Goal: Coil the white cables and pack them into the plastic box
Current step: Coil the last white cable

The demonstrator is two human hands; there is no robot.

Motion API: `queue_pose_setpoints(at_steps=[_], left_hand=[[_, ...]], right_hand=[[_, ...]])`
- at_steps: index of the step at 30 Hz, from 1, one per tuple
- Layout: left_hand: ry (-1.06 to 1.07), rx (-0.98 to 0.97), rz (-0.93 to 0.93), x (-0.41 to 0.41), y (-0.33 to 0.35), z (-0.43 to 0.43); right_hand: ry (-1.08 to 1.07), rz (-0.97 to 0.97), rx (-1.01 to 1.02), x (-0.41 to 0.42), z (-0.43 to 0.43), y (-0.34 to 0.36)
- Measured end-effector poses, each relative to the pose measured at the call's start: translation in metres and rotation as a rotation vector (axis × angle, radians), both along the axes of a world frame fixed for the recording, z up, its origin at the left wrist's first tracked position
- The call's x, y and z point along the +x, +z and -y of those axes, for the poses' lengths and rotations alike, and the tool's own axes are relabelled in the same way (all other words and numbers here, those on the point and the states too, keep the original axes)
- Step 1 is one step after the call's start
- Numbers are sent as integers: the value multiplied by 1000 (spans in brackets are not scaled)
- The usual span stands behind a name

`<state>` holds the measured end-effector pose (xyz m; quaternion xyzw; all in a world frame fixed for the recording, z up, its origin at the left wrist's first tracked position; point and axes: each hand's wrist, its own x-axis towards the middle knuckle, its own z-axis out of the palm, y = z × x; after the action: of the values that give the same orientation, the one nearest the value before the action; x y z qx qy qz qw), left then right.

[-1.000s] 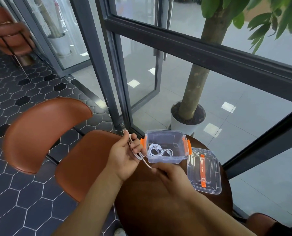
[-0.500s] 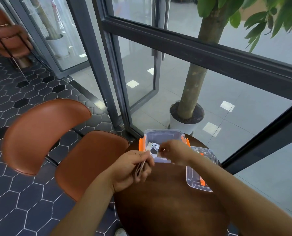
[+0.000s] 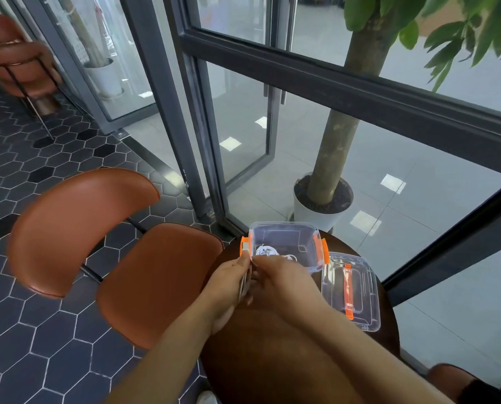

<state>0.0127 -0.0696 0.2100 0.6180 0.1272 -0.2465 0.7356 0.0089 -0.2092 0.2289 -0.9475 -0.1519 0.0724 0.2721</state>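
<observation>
Your left hand (image 3: 229, 282) gripped a flattened bundle of white cable (image 3: 245, 282), its loops pinched between thumb and fingers just short of the near-left corner of the clear plastic box (image 3: 285, 228). The bundle's long axis ran roughly from you toward the box, its far end almost at the box's orange left latch (image 3: 245, 246). Your right hand (image 3: 281, 279) lay just beside the left, on the box's near side, fingers curled at the bundle's top end; whether they pinched a loose strand could not be told, since the knuckles hid the fingertips. Inside the box, against its near-left wall, a second coil of thin white cable (image 3: 265, 252) already rested.

Of the two, the left hand looked the one carrying the load, and the box opening lay just beyond and to the right of its fingers.

The box was thin, glossy and see-through, with rounded corners and orange clips on both ends. Its lid (image 3: 357, 298), equally clear with an orange handle strip, lay flat just to the box's right on the dark round wooden table (image 3: 272, 360). The cable looked slender, limp and inclined to spring loose.
</observation>
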Motion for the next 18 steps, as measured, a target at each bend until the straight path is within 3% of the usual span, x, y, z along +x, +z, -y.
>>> queue_pose_setpoints(at_steps=[6,10,13,15,18], left_hand=[[239,-401,-168,-4,2,23],[402,-558,-171,-1,4,18],[508,-644,-168,0,6,12],[514,-679,-139,0,4,11],[469,-711,-74,3,4,11]], right_hand=[[3,272,-86,-20,-7,-29],[-97,254,117,-32,2,-19],[-288,104,310,-35,7,-15],[-386,-105,444,-32,11,-17],[-530,-565,977,-33,5,-16]])
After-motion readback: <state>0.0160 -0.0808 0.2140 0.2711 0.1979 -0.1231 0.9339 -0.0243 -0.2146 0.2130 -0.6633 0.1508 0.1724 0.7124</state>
